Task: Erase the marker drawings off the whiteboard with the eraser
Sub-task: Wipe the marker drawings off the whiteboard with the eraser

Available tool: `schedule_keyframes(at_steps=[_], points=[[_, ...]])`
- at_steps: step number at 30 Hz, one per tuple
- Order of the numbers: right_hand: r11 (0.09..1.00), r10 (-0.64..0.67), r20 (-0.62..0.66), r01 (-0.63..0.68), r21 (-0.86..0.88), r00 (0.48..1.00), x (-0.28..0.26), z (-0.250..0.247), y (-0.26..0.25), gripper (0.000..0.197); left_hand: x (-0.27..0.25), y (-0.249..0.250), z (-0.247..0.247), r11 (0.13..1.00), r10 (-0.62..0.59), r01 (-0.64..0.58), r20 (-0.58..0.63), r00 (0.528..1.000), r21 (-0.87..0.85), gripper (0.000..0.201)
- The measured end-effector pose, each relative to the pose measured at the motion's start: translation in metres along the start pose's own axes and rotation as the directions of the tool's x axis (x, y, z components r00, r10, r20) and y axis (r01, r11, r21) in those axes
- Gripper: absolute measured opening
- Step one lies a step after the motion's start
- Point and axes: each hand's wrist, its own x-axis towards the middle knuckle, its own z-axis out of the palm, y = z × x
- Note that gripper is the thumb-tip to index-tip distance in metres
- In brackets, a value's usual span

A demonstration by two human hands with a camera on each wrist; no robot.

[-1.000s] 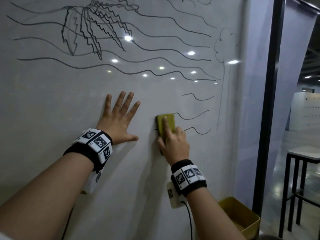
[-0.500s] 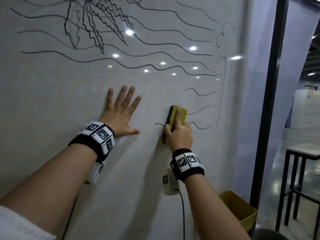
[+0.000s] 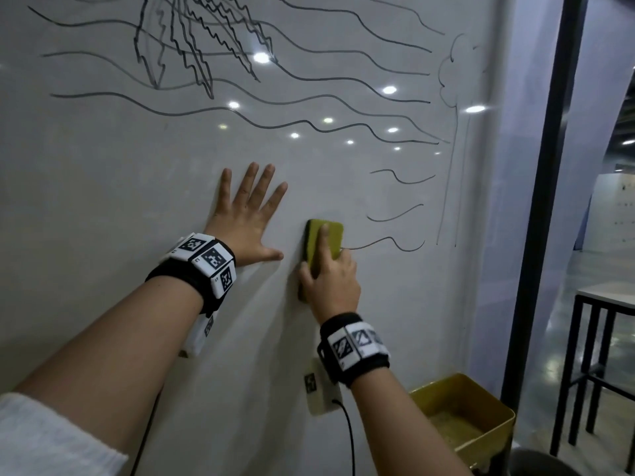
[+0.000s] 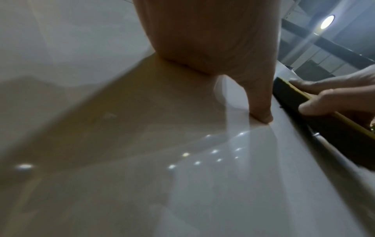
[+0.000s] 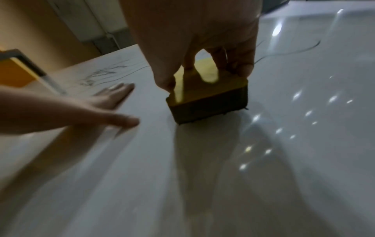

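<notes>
Eraser (image 3: 328, 239) in right hand (image 3: 330, 283) meets wavy line (image 3: 388, 243).

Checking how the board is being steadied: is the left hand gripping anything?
No. The left hand lies flat on the whiteboard with fingers spread, holding nothing.

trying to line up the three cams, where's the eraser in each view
Head: the eraser sits centre frame, flat on the whiteboard under the right hand.
Left wrist: at the right edge, dark side showing.
Right wrist: centre, slightly above middle, gripped from above.
Shared landmark: the left hand's thumb tip, close beside the eraser in every view.
</notes>
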Motion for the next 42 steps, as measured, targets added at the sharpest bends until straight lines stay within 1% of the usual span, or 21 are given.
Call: schedule_keyframes(at_steps=[1,2,3,6,8,9,11,13,14,17,19,21,23,25,27,29,31,33,38,40,42], points=[[0.997,-0.065,0.012,0.065,-0.034,0.998,-0.010,0.005,0.002,0.074,0.000,0.000,0.000,1.000,0.000,0.000,-0.006,1.000,-0.001,0.117],[0.994,-0.092,0.010,0.092,-0.057,0.996,-0.016,0.008,0.008,0.074,0.000,0.000,0.001,1.000,0.002,-0.002,-0.010,1.000,-0.005,0.117],[0.996,-0.068,0.000,0.068,-0.055,0.998,-0.018,0.008,0.015,0.075,0.000,0.000,0.001,1.000,0.003,-0.004,-0.013,1.000,-0.010,0.117],[0.991,0.130,-0.012,-0.129,0.030,0.991,-0.008,0.006,0.031,0.075,0.001,0.000,0.003,1.000,0.002,-0.002,-0.019,1.000,-0.010,0.118],[0.982,0.177,-0.005,-0.176,0.065,0.984,-0.008,0.007,0.026,0.075,0.002,0.000,0.004,1.000,0.003,-0.003,-0.024,1.000,-0.009,0.118],[0.984,0.165,0.000,-0.165,0.072,0.986,-0.010,0.009,0.021,0.075,0.003,0.000,0.005,1.000,0.003,-0.003,-0.029,1.000,-0.007,0.118],[0.996,0.074,0.016,-0.075,0.045,0.997,-0.018,0.013,0.013,0.075,0.003,0.000,0.006,1.000,0.002,-0.002,-0.039,0.999,-0.008,0.118],[1.000,0.000,0.020,0.000,-0.001,1.000,-0.023,0.015,0.016,0.074,0.002,0.001,0.008,1.000,0.001,-0.001,-0.056,0.998,-0.006,0.117],[1.000,0.012,0.010,-0.012,0.001,1.000,-0.021,0.014,0.022,0.074,0.002,0.001,0.008,1.000,0.001,-0.001,-0.062,0.998,-0.008,0.117],[0.974,0.209,-0.027,-0.206,0.094,0.978,-0.009,0.011,0.042,0.073,0.002,0.002,0.008,1.000,0.002,-0.003,-0.066,0.998,-0.006,0.117],[0.950,0.283,-0.028,-0.277,0.142,0.959,-0.005,0.012,0.044,0.073,0.003,0.001,0.010,1.000,0.003,-0.002,-0.074,0.997,0.008,0.118],[0.955,0.263,-0.010,-0.259,0.142,0.965,-0.008,0.013,0.036,0.072,0.003,0.002,0.010,1.000,0.005,-0.005,-0.078,0.997,0.006,0.118],[0.978,0.185,0.010,-0.185,0.096,0.983,-0.016,0.014,0.029,0.072,0.003,0.002,0.010,1.000,0.006,-0.005,-0.077,0.997,0.010,0.118],[0.988,0.146,0.010,-0.146,0.056,0.989,-0.018,0.013,0.032,0.073,0.003,0.002,0.010,1.000,0.006,-0.005,-0.077,0.997,0.013,0.118],[0.975,0.205,-0.012,-0.203,0.094,0.979,-0.009,0.009,0.043,0.072,0.002,0.003,0.010,1.000,0.004,-0.003,-0.077,0.997,0.013,0.117],[0.930,0.321,-0.018,-0.312,0.197,0.947,0.008,0.002,0.057,0.071,0.001,0.004,0.009,1.000,0.001,0.000,-0.077,0.997,0.011,0.116],[0.889,0.390,0.005,-0.378,0.258,0.921,0.021,-0.003,0.065,0.070,0.002,0.005,0.010,1.000,0.000,0.002,-0.080,0.997,0.024,0.116],[0.880,0.396,0.026,-0.388,0.273,0.918,0.019,-0.002,0.060,0.070,0.002,0.005,0.010,0.999,0.000,0.002,-0.082,0.997,0.033,0.116],[0.904,0.343,0.055,-0.346,0.251,0.938,-0.004,0.009,0.042,0.071,0.001,0.004,0.007,1.000,0.001,0.002,-0.083,0.997,0.031,0.116],[0.895,0.369,0.048,-0.369,0.251,0.928,0.004,0.005,0.045,0.072,-0.001,0.005,0.006,0.999,0.010,-0.007,-0.079,0.997,0.036,0.116],[0.863,0.430,0.053,-0.427,0.269,0.901,0.017,-0.002,0.054,0.072,-0.002,0.005,0.007,1.000,0.012,-0.010,-0.076,0.997,0.024,0.115]])
